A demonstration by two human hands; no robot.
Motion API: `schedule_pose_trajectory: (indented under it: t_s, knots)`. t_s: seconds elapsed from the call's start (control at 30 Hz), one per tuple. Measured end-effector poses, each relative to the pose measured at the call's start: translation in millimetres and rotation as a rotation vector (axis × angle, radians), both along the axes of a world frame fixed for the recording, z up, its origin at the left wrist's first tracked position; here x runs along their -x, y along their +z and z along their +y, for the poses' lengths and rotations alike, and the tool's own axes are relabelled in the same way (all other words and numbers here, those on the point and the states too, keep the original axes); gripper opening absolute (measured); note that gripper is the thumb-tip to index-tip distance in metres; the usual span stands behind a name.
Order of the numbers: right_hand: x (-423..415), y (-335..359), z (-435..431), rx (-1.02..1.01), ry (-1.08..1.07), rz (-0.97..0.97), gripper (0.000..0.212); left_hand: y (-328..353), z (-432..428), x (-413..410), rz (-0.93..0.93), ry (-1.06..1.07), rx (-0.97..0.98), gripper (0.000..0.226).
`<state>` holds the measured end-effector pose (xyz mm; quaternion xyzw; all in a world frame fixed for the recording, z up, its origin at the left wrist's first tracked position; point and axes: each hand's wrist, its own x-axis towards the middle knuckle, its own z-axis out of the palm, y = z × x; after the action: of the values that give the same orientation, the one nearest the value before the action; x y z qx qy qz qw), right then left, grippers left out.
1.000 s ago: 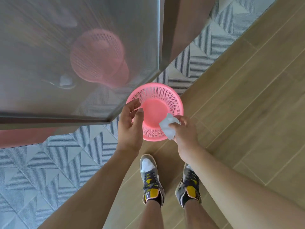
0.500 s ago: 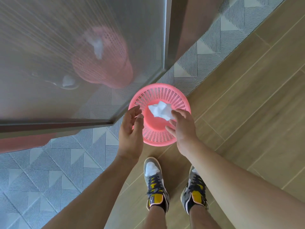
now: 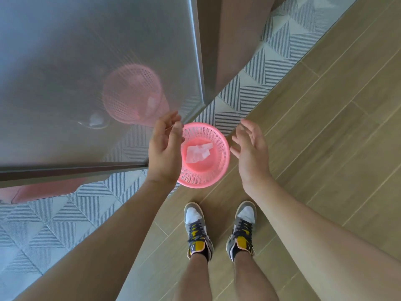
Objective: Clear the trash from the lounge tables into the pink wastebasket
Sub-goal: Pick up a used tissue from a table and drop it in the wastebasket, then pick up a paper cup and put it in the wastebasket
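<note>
We've got a grey triangle-patterned rug [image 3: 54, 224] on the left; wood-plank floor [image 3: 325, 127] on the right, meeting on a diagonal. Two grey-and-yellow sneakers [image 3: 197, 231] stand on the planks.

Seen from above, a pink basket [image 3: 219, 139] stands on the wood floor [image 3: 325, 131] by the corner of a glass table [image 3: 86, 61]. A crumpled white tissue [image 3: 198, 154] lies in its bottom. The left hand [image 3: 165, 148], fingers loosely curled, and the right hand [image 3: 251, 153], fingers spread, hover empty either side of it, above two sneakers [image 3: 197, 229].
</note>
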<state>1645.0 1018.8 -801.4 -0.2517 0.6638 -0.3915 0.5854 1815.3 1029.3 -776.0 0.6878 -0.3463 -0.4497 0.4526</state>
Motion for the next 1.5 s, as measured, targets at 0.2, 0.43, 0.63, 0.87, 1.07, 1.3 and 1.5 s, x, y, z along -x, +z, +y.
schedule_pose_trajectory:
  t_s: [0.2,0.43,0.63,0.87,1.07,1.3,1.5]
  knots:
    - [19,101,1,0.183,0.08,0.034,0.037,98,2,27,0.031,-0.046,0.122,0.031]
    - [58,236,17,0.35,0.087,0.076,0.057,231,11,66,0.059,-0.121,0.267,0.038]
    - [87,352,44,0.494,-0.102,0.104,0.062,335,24,100,0.135,-0.266,0.352,0.043]
    - [99,466,98,0.633,-0.346,0.191,0.036,440,48,118,0.202,-0.539,0.449,0.042]
    - [109,533,161,0.725,-0.558,0.243,0.032,501,72,131,0.265,-0.724,0.57,0.051]
    - [126,572,230,0.775,-0.716,0.3,0.033,540,114,160,0.3,-0.854,0.639,0.051]
    - [154,586,309,0.8,-0.859,0.385,0.031,564,175,203,0.337,-0.986,0.63,0.043]
